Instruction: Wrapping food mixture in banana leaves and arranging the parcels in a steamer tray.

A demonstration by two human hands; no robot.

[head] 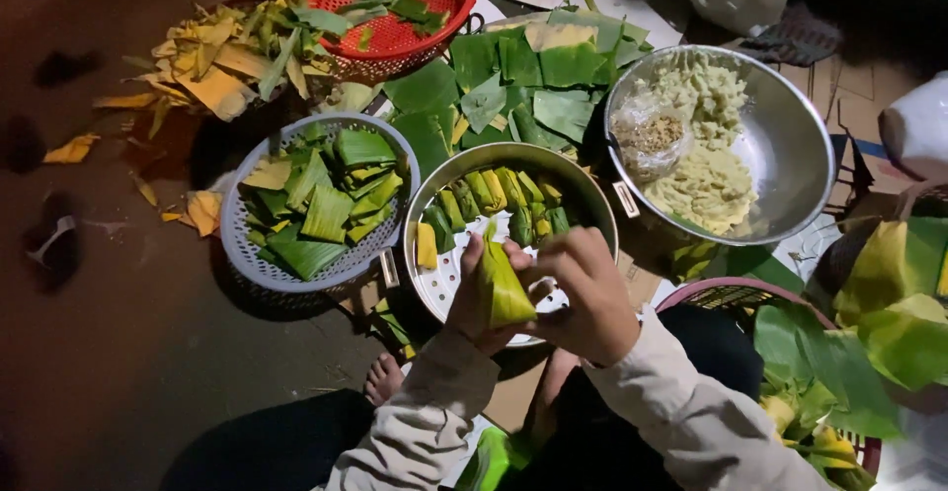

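Observation:
Both my hands hold one green leaf-wrapped parcel (506, 288) above a perforated metal steamer tray (446, 279). My left hand (472, 298) cups it from the left, and my right hand (585, 293) pinches its right side with bent fingers. The parcel stands upright with a pointed top. A row of several finished leaf parcels (494, 200) lies along the far side of the tray.
A grey plastic colander (247, 249) of folded leaf pieces sits left. A steel bowl (790, 145) holds pale dough and a small bag. Cut leaves (513, 86) lie behind, a red basket (395, 41) beyond them. Large leaves (869, 333) fill a basket right.

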